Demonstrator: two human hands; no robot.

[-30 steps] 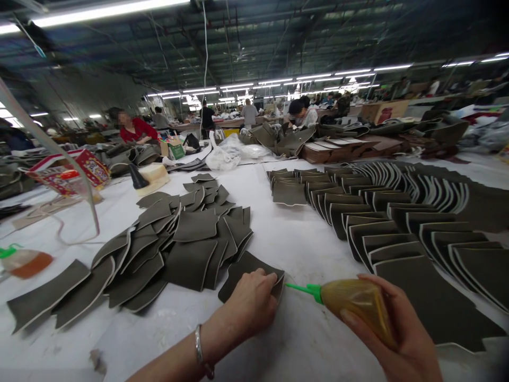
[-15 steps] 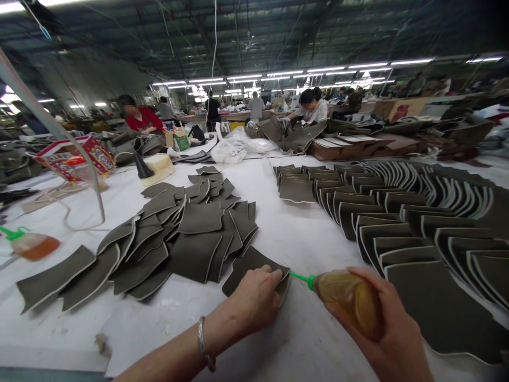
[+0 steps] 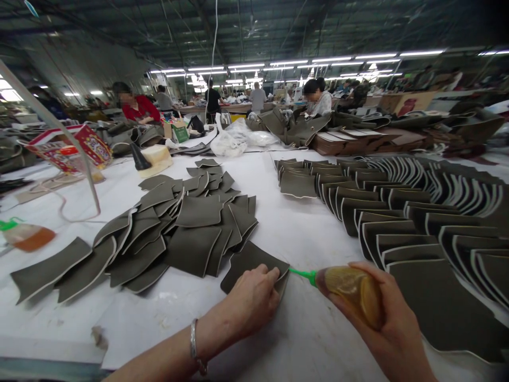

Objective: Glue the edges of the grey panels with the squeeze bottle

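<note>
My left hand (image 3: pixel 254 300), a bangle at its wrist, is closed on a dark grey-green leather piece (image 3: pixel 248 260) with pale cut edges. Its fingers grip the piece near its right corner, holding that side off the white table. In my right hand (image 3: pixel 397 318) lies a squeeze bottle (image 3: pixel 350 292) of amber liquid, tipped sideways. The bottle's thin green nozzle points left, with its tip at the piece's right edge; whether they touch I cannot tell. Left of my hands spreads a loose pile of similar leather pieces (image 3: pixel 199 244).
Rows of overlapping leather pieces (image 3: pixel 417 244) cover the right side. A second green-capped bottle (image 3: pixel 29 236) lies at the left, near a slanted pole (image 3: pixel 85 164). Clear plastic bags (image 3: pixel 242 138) and brown stacks (image 3: pixel 350 142) stand behind. Other people work farther back.
The view has shifted slightly, so the surroundings sit a little differently in frame. Both hands keep their hold, and the nozzle stays at the edge of the leather piece.
</note>
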